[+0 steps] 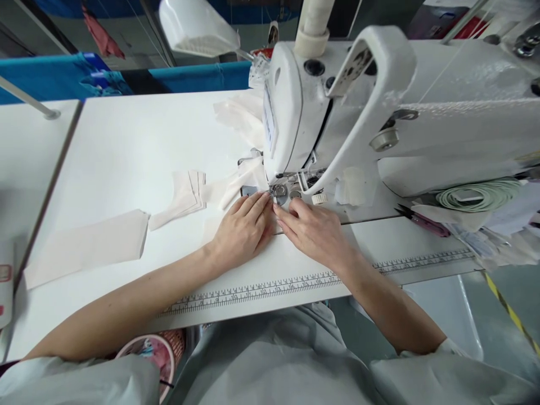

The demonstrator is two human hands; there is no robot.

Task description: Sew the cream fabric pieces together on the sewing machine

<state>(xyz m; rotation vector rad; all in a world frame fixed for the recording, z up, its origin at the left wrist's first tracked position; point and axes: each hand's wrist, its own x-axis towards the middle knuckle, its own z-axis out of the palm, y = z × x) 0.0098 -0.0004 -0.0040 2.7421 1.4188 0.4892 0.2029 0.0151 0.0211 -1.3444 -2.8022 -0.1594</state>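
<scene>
A white sewing machine (287,112) stands over the white table, its presser foot (278,191) just ahead of my fingertips. My left hand (244,228) lies palm down at the left of the foot, fingers stretched forward over pale fabric. On the right, my right hand (312,230) has its index finger pointing at the foot and the others curled; a small bit of pale fabric shows between the hands. More pale pink fabric (242,183) runs left from the needle area. Cut pieces (181,199) lie in a stack beside it, and a larger flat stack (88,244) rests farther left.
Dark-tipped snips (426,220), a coil of light green cord (478,195) and fabric scraps lie at the right. A printed ruler (261,291) follows the table's front edge. A pink bin (169,354) stands below. A white lamp (196,28) hangs behind.
</scene>
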